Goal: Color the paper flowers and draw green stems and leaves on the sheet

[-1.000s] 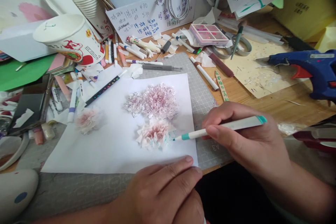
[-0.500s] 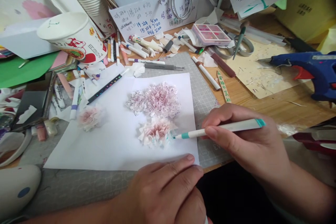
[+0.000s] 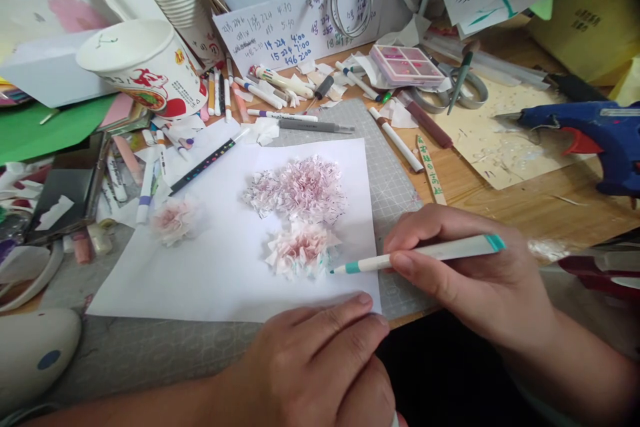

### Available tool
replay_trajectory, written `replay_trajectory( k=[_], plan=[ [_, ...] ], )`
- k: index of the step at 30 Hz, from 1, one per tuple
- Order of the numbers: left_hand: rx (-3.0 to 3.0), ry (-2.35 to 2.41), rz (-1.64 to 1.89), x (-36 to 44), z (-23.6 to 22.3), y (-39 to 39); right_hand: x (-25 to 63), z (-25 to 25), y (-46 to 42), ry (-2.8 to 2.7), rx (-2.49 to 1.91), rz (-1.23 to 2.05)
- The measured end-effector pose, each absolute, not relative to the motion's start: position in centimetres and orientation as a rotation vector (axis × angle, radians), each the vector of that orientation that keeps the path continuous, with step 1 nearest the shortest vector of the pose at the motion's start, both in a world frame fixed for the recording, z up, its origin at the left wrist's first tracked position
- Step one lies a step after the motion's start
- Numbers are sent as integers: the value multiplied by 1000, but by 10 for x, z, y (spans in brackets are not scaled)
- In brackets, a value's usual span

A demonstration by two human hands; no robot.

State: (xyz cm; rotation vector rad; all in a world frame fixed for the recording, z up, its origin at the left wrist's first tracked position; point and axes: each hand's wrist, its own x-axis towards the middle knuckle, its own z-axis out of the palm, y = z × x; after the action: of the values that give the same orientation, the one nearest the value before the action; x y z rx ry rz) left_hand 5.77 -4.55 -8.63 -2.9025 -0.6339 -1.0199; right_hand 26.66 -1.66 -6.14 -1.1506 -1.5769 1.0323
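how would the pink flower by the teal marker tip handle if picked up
The pink flower is probably very light for its size, since its ruffled petals look thin. Those loose, crinkled edges would likely bend or crush under a firm pinch. Close against the speckled flowers, it might drag them along if joined, which is unclear.
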Motion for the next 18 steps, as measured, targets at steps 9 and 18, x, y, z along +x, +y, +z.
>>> replay_trajectory(
  k=[9,18],
  plan=[
    [-2901,-638,-1005,56,-85,-45,265,-60,-16,-1580,-1138,1039],
    [-2924,-675,-1006,55,-83,-49,265,-59,-14,-1538,-1161,1022]
  ],
)
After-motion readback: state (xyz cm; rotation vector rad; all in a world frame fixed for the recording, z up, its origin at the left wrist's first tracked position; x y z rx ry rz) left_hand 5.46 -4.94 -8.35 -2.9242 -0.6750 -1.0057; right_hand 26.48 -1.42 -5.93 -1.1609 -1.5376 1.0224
